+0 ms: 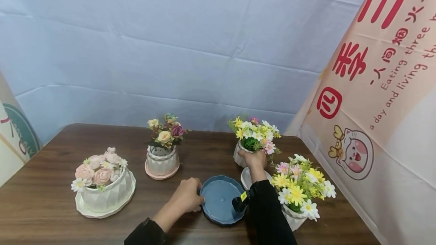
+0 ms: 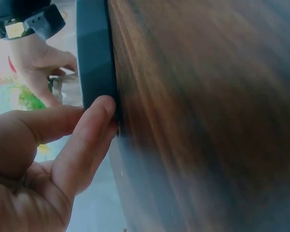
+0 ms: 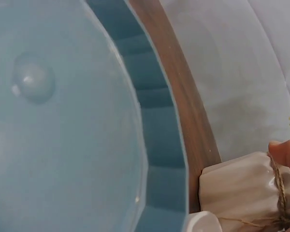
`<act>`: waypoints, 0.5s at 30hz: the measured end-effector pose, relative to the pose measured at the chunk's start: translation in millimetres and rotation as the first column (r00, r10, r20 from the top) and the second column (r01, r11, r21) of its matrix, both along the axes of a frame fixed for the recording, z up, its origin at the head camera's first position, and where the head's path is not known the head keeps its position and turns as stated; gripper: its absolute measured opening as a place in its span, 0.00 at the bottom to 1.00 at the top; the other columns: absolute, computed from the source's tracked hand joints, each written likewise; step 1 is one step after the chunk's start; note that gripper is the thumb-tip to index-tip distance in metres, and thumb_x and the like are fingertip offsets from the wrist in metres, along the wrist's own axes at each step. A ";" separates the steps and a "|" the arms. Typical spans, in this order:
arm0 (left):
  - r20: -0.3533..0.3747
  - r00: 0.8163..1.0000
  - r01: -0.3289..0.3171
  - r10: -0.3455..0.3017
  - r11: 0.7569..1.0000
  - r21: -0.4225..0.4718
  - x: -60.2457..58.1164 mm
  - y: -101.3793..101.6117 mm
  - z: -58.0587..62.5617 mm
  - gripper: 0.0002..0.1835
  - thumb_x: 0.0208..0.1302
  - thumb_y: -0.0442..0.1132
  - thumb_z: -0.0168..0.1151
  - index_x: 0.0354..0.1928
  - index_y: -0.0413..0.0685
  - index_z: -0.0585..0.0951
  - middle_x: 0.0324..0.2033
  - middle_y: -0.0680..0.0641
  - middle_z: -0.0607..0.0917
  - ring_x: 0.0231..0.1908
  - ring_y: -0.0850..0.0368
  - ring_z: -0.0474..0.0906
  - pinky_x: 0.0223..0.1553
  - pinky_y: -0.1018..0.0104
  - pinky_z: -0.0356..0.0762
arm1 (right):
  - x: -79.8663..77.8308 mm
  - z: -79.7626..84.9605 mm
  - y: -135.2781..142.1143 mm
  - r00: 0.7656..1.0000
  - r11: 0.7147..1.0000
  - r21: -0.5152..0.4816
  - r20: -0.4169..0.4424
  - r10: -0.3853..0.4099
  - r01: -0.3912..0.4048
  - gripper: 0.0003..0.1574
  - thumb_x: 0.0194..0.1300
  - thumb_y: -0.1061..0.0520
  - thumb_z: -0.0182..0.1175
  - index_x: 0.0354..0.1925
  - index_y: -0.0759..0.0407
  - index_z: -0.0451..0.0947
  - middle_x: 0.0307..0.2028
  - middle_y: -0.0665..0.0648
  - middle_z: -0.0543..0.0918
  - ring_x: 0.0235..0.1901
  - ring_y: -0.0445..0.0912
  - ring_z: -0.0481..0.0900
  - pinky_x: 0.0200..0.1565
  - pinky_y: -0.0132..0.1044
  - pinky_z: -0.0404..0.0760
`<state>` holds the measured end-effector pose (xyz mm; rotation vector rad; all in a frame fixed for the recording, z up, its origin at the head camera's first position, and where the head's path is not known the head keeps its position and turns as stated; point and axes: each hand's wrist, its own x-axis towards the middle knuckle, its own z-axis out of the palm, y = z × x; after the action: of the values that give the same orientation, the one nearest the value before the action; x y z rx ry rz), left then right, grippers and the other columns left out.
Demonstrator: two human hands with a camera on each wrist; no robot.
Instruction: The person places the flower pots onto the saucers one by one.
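Blue saucer — pinched by left hand; right hand grips flowerpot — wrist overlapping white saucer.

Left hand pinches, right hand grips farther forward.

Site: curtained-off tabletop set; kind of room beyond hidden. Dark wood-grain table; creased pale-blue cloth hung behind; printed cloth with cartoon face at right.
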<state>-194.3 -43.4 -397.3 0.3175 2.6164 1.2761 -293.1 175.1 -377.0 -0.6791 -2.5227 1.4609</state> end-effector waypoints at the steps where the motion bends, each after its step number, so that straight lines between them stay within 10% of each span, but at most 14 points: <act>1: 0.000 1.000 0.000 0.000 1.000 0.001 0.1 0.2 0.1 0.14 0.53 0.25 0.64 0.42 0.28 0.75 0.14 0.47 0.76 0.12 0.59 0.76 0.15 0.67 0.74 | -0.6 0.7 -0.1 1.000 1.000 -0.022 0.003 -0.006 0.006 0.53 0.53 0.48 0.67 0.64 0.78 0.54 0.60 0.77 0.60 0.59 0.66 0.59 0.58 0.52 0.62; 15: -0.007 1.000 0.000 0.000 1.000 0.012 -2.2 0.4 -3.0 0.12 0.51 0.24 0.62 0.40 0.29 0.76 0.12 0.48 0.76 0.11 0.59 0.76 0.14 0.67 0.74 | -4.6 -6.8 3.5 0.996 1.000 0.005 -0.082 -0.030 0.031 0.51 0.49 0.48 0.70 0.59 0.78 0.61 0.56 0.77 0.66 0.57 0.66 0.63 0.56 0.52 0.64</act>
<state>-196.5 -43.0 -400.4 0.3248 2.6156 1.2934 -297.6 178.6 -383.8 -0.6404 -2.4437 1.4400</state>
